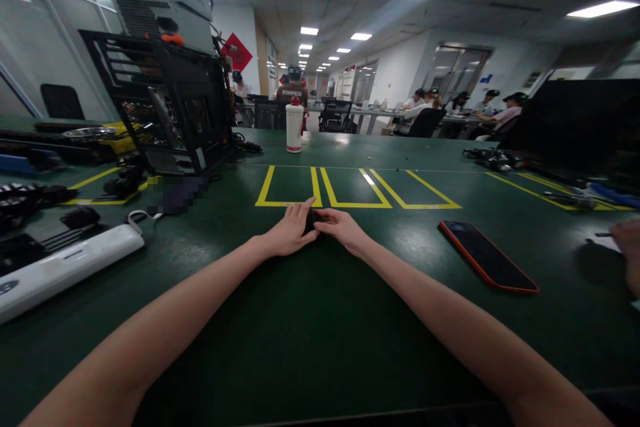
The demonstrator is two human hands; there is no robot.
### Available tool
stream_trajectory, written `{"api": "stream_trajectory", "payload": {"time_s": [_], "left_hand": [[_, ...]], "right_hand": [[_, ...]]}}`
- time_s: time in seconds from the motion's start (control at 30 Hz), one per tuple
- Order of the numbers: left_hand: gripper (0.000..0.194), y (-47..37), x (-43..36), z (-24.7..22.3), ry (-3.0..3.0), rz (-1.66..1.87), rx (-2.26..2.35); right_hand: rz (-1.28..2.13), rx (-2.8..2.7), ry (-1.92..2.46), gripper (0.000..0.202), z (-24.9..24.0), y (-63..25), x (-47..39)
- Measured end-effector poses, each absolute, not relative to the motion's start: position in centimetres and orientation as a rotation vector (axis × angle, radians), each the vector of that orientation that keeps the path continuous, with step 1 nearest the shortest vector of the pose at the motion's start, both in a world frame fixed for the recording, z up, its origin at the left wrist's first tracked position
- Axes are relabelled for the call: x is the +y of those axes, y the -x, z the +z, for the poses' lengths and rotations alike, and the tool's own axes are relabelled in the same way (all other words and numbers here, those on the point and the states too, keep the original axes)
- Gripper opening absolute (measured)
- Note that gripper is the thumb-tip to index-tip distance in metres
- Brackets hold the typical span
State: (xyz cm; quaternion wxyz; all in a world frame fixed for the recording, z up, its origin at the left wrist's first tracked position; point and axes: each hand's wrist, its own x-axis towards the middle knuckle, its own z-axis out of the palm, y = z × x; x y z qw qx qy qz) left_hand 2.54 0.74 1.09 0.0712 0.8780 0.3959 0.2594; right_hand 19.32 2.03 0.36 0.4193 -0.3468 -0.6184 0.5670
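Both of my hands meet over the green table (320, 320), just in front of the yellow tape outlines. A small black object (311, 221) sits between them, mostly covered by fingers, so its kind cannot be made out. My left hand (293, 229) grips it from the left, with the index finger stretched along its top. From the right, my right hand (341, 227) pinches its edge with thumb and fingers. To the right of my hands lies a phone (487, 255) in an orange-red case, screen up.
An open black computer case (175, 107) carrying metal boxes stands at left. Nearer are a white power strip (75, 267) and dark cables. A white bottle (295, 127) stands behind the yellow tape (325, 205). At the right edge, another person's hand (627, 250) shows. A dark monitor (575, 123) is behind it.
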Motion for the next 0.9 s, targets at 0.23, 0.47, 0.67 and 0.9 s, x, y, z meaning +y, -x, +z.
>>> {"api": "stream_trajectory", "payload": {"time_s": [0.23,0.47,0.67,0.9], "left_hand": [[0.077,-1.7,2.0,0.2,-2.384,0.844,1.096],[0.066,-1.7,2.1,0.2,-2.428,0.841,1.095],[0.062,-2.1,1.3,0.6,-2.529,0.840,1.127],[0.064,-2.0,0.8,0.6,-2.649,0.799,1.243]], "right_hand": [[1.426,-1.582,0.876,0.041,0.3,-19.6,2.1],[1.450,-1.531,0.913,0.033,0.7,-19.3,1.6],[1.332,-1.569,0.880,0.036,0.2,-19.2,1.5],[1.311,-1.545,0.789,0.037,0.3,-19.1,1.0]]}}
